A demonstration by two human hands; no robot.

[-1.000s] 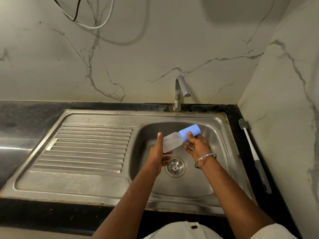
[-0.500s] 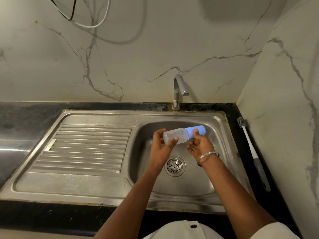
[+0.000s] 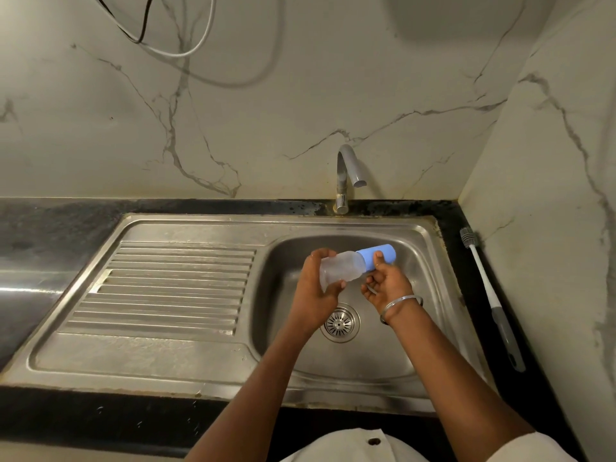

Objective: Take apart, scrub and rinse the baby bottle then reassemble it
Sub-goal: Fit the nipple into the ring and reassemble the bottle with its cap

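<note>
A baby bottle lies almost level in the air over the sink basin (image 3: 423,261). Its clear body (image 3: 340,270) points left and its blue cap (image 3: 378,256) points right. My left hand (image 3: 316,288) grips the clear body, fingers above and thumb below. My right hand (image 3: 386,283) holds the blue cap, thumb on top and fingers underneath; a metal bangle sits on that wrist. A bottle brush (image 3: 488,295) with a white stem and grey handle lies on the dark counter to the right of the sink.
A steel tap (image 3: 346,171) stands behind the basin with no water running. The round drain (image 3: 340,323) is under my hands. A ribbed steel drainboard (image 3: 173,288) lies to the left. Marble walls close in at the back and right, with cables hanging at top left.
My left hand has risen from below the bottle and taken hold of its clear body. The bottle has tilted from slanted to nearly level. My right hand keeps hold of the cap.
</note>
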